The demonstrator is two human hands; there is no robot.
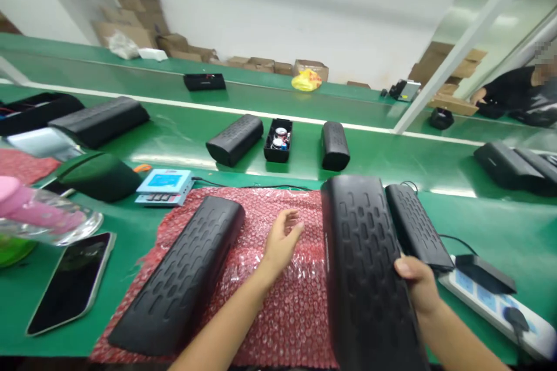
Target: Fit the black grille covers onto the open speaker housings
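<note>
My right hand [418,285] grips a long black speaker [363,255] by its right side, thumb on the patterned face; the speaker's lower end runs out of view. Over the pink bubble wrap [287,313] my left hand [282,240] hovers with its fingers apart and holds nothing. A second black speaker [187,272] lies slanted on the wrap to the left of that hand. Behind my right hand, another speaker [418,226] rests beside the wrap.
On the left are a phone [72,284], a clear bottle [47,214], a green pouch [98,177] and a small blue-screen tester [165,185]. A power strip [500,301] lies at right. Several speaker parts, including an opened shell [278,140], sit farther back. A person [517,93] is at far right.
</note>
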